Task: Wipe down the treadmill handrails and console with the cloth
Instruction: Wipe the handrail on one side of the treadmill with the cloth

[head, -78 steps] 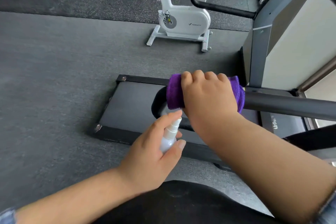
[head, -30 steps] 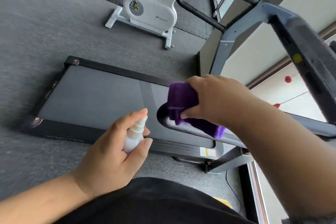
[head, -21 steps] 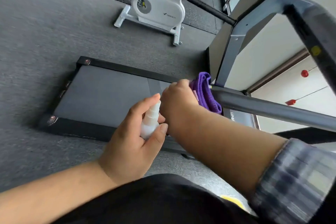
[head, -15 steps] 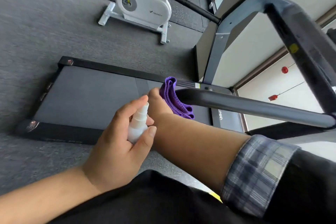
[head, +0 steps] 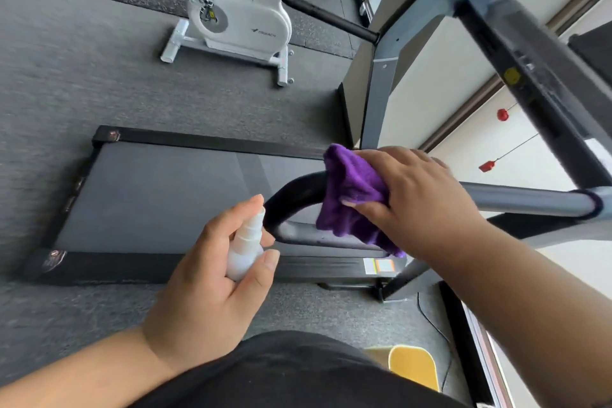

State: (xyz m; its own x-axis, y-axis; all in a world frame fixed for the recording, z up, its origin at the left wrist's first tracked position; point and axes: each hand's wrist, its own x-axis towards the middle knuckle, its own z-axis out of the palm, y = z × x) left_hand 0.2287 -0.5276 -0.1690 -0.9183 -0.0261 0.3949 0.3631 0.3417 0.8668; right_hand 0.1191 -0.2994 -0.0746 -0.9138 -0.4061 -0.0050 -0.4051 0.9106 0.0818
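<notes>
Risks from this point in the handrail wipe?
1. The right hand presses the purple cloth onto the handrail at its curved end; loose folds hang below, so the cloth may slip off the bend and miss the underside.
2. The left hand holds the spray bottle with its nozzle close to the rail; an accidental squeeze could spray the treadmill belt.
3. The far handrail and console look untouched and may get skipped.
</notes>
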